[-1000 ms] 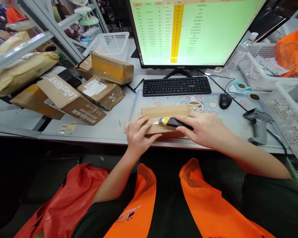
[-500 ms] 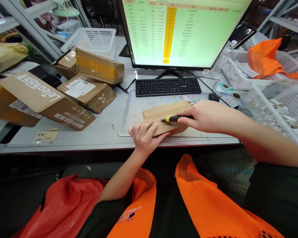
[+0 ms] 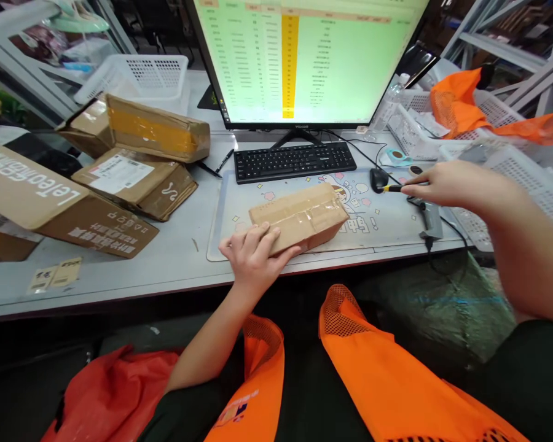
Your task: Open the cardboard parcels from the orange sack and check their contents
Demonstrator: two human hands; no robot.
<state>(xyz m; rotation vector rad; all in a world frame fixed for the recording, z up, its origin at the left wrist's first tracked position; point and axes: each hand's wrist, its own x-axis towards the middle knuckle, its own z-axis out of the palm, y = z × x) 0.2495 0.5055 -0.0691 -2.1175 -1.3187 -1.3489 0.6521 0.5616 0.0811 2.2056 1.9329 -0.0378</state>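
Pinned the taped cardboard parcel (image 3: pixel 299 215) on the desk mat (image 3: pixel 233 212) under left hand (image 3: pixel 251 255), fingers curled over its near corner — right hand (image 3: pixel 447 184) closed round the utility knife (image 3: pixel 391 188) beside the barcode scanner (image 3: pixel 431 215), seemingly setting it aside; next likely needed both hands free at the tape seam

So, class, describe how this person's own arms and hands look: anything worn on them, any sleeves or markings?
The left hand and the right hand are bare: no gloves, and no rings, watch or markings show. Both forearms are uncovered too. Closer to the body there is a dark green top, with an orange mesh vest hanging open over it.
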